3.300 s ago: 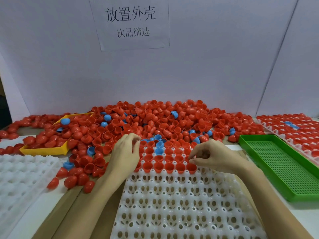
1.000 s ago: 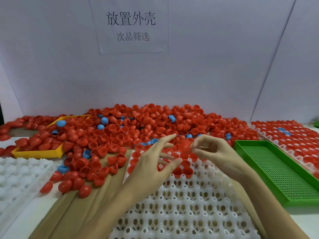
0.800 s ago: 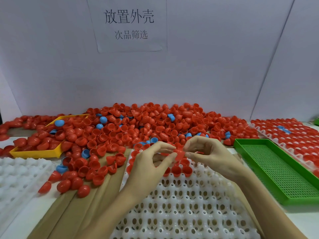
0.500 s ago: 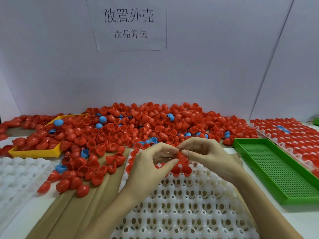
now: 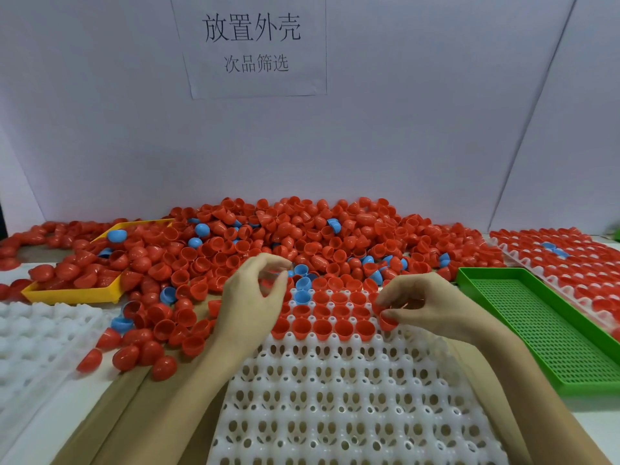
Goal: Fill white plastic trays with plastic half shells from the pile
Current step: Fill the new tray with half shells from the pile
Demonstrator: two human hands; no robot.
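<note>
A: Where are the shells going?

B: Into the white tray [image 5: 352, 397] at lower centre of the frame. Only its far rows are filled, red cups sitting mouth-up with a few blue ones among them; every pocket nearer the camera is still bare.

A: And the right hand [image 5: 432, 305]?

B: Its grip is closed on a red half shell [image 5: 385, 318], pinched between thumb and fingertips at the right end of the nearest filled row. I'd judge it is held rim-up so it drops straight into the next pocket there.

A: The left?

B: The left hand [image 5: 253, 297] hovers over the tray's far left corner, thumb and forefinger curved toward each other. Something red shows between them, but I cannot tell whether it is gripped or merely lies behind the fingers.

A: Why is the tray pushed so close to the pile [image 5: 302, 236]?

B: Likely to keep reaches short. The heap spreads across the middle of the frame and touches the tray's far edge, so each hand can pick and set with little travel.

A: Anything else on the counter [image 5: 597, 427]?

B: A green tray [image 5: 536, 327] at right, a yellow tray [image 5: 73, 293] half buried at left, a filled tray [image 5: 570, 263] at far right, an unfilled white one [image 5: 37, 337] at lower left.
</note>
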